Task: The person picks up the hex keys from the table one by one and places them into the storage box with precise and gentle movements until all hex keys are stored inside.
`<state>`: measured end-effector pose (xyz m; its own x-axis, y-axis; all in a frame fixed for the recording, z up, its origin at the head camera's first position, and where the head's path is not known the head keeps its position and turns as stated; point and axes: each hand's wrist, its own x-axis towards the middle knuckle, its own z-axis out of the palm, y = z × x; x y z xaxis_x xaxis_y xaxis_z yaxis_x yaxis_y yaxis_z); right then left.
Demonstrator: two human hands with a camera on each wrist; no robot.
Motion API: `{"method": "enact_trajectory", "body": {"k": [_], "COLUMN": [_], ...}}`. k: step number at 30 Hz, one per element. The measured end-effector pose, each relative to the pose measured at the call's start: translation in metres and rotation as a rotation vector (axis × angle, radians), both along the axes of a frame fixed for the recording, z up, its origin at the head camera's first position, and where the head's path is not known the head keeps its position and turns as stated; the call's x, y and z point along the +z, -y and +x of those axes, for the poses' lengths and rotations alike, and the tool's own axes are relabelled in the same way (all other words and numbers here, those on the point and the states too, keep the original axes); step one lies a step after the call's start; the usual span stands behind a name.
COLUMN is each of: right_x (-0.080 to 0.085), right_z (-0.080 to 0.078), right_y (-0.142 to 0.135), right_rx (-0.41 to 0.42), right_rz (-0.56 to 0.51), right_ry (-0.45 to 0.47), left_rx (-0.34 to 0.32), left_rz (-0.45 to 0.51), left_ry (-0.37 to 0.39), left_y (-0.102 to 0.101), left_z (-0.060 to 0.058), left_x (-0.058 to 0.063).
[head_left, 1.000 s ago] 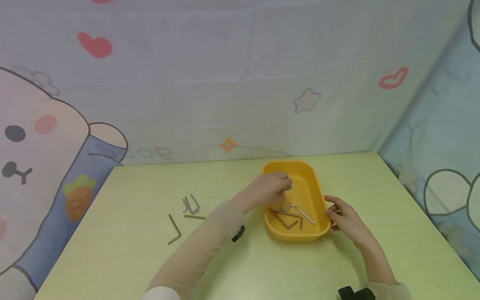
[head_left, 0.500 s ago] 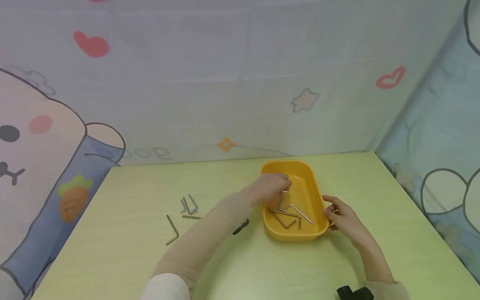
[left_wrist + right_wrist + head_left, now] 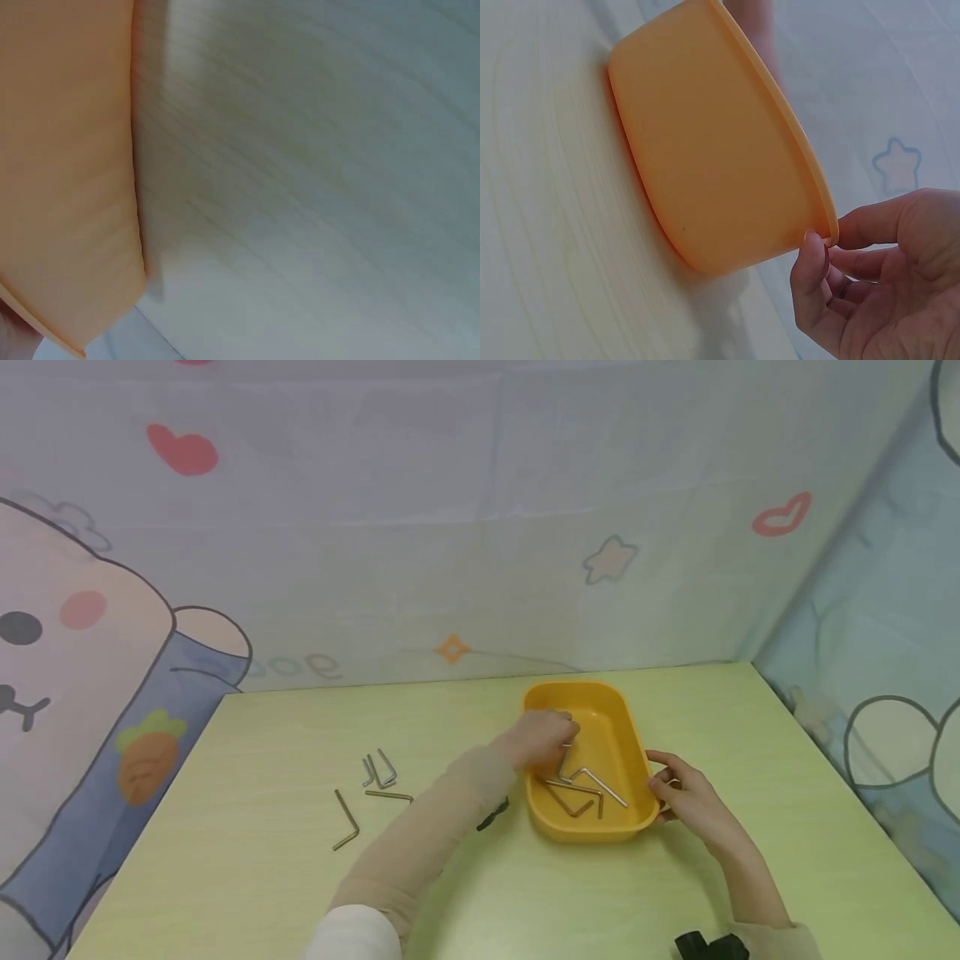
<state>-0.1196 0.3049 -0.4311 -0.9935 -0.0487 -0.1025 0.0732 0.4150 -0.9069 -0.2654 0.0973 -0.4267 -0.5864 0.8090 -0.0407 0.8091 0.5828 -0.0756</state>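
My left hand [image 3: 542, 739] reaches over the left rim of the yellow tray [image 3: 611, 727], fingers curled downward and partly hidden behind its back. It pinches a silver hex key [image 3: 564, 764] whose short end shows just under the fingertips. Below it in the tray lie another silver hex key [image 3: 606, 788] and two bronze ones, one of them a bent hex key [image 3: 573, 806]. My right hand [image 3: 693, 802] grips the tray's right rim; the right wrist view shows thumb and fingers pinching the rim [image 3: 810, 161]. In the left wrist view, the tray's outer wall [image 3: 67, 150] hides the left fingers.
Left of the tray on the pale green table [image 3: 247, 827] lie several silver hex keys [image 3: 381, 772] close together. Two bronze ones lie nearby, one an angled hex key [image 3: 348, 818]. A printed cloth [image 3: 375, 527] hangs behind the table.
My left hand has dropped slightly lower and to the left inside the tray with the silver hex key. My right hand stays on the rim, and the tray holds its place.
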Motion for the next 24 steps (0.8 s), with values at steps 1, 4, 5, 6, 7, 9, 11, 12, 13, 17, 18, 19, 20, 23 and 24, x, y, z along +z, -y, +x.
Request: {"method": "enact_trajectory", "body": {"k": [1,4,5,6,7,9,11,12,13,17,18,19,20,23,24], "right_x": [0.0000,0.0002,0.0003,0.0004,0.0006,0.0010,0.0013,0.0014,0.0015,0.0013,0.0011,0.0010,0.0008,0.0004,0.0004], "right_z": [0.0001,0.0002,0.0001,0.0001,0.0001,-0.0001,-0.0004,-0.0005,-0.0007,-0.0006,-0.0005,-0.0003,-0.0002,0.0000,0.0000], "right_y": [-0.0002,-0.0003,-0.0003,-0.0002,0.0000,0.0002,0.0004,0.0005,0.0004,0.0001,0.0001,0.0000,0.0000,-0.0002,-0.0004], "right_rx": [0.000,-0.002,-0.001,0.000,0.000,-0.001,-0.003,-0.004,-0.004,-0.003,-0.002,-0.002,-0.002,-0.002,-0.001], "right_rz": [0.001,0.002,0.000,0.000,0.000,0.002,0.004,0.005,0.006,0.003,0.003,0.002,0.001,0.004,0.004], "right_ry": [-0.001,-0.001,-0.001,0.000,0.001,0.002,0.002,0.001,0.000,-0.001,-0.001,0.000,0.001,0.004,0.005], "left_rx": [-0.001,0.001,0.002,0.001,0.003,0.008,0.014,0.017,0.019,0.021,0.021,0.021,0.020,0.027,0.031], "left_rz": [-0.006,-0.026,-0.034,-0.038,-0.041,-0.043,-0.044,-0.044,-0.045,-0.045,-0.044,-0.038,-0.033,-0.003,0.010], "left_ry": [0.003,0.009,0.010,0.009,0.009,0.012,0.018,0.020,0.021,0.018,0.018,0.018,0.019,0.042,0.055], "left_y": [-0.0007,-0.0022,-0.0024,-0.0025,-0.0027,-0.0029,-0.0028,-0.0029,-0.0030,-0.0038,-0.0040,-0.0042,-0.0043,-0.0037,-0.0032], "left_z": [0.0001,0.0010,0.0014,0.0018,0.0022,0.0027,0.0031,0.0030,0.0029,0.0025,0.0025,0.0027,0.0029,0.0038,0.0042], "left_x": [-0.0007,-0.0016,-0.0016,-0.0016,-0.0011,-0.0005,0.0003,0.0006,0.0006,0.0006,0.0006,0.0006,0.0008,0.0024,0.0033]}}
